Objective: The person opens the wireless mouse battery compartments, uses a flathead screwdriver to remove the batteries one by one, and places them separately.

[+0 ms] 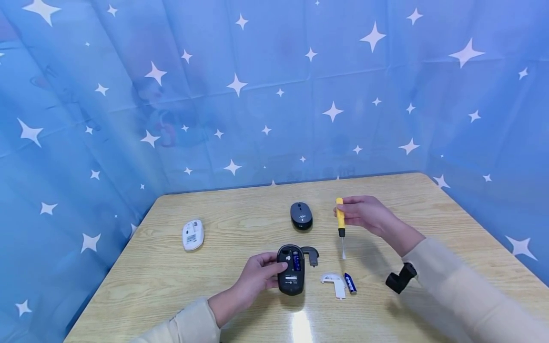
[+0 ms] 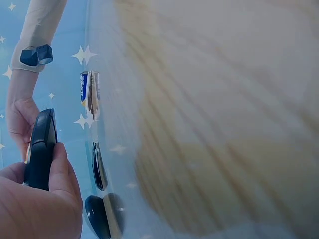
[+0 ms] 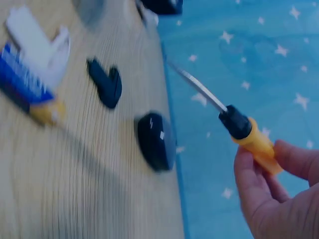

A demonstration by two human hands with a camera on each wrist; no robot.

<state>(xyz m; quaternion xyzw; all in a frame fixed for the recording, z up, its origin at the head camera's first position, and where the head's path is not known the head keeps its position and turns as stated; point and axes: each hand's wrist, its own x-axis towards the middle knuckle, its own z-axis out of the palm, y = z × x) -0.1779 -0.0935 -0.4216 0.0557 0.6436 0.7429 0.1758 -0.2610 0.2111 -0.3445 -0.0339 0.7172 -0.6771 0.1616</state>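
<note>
My left hand (image 1: 261, 271) holds a black computer mouse (image 1: 291, 284) raised off the table, its underside toward the head camera and a blue battery (image 1: 296, 261) in the uncovered slot. The thumb lies on the underside. My right hand (image 1: 364, 214) pinches the yellow handle of a screwdriver (image 1: 340, 216), its metal blade pointing down. In the right wrist view the screwdriver (image 3: 249, 134) has a black collar below the handle. A black battery cover (image 1: 311, 255) lies just right of the held mouse. A white battery cover (image 1: 335, 283) and a loose blue battery (image 1: 350, 283) lie side by side.
Toward the back of the wooden table (image 1: 240, 214) another dark mouse (image 1: 301, 215) sits upright. A white mouse (image 1: 193, 235) lies underside up at the left. A blue star-patterned curtain (image 1: 257, 95) hangs behind the table. A black device (image 1: 401, 278) is on my right wrist.
</note>
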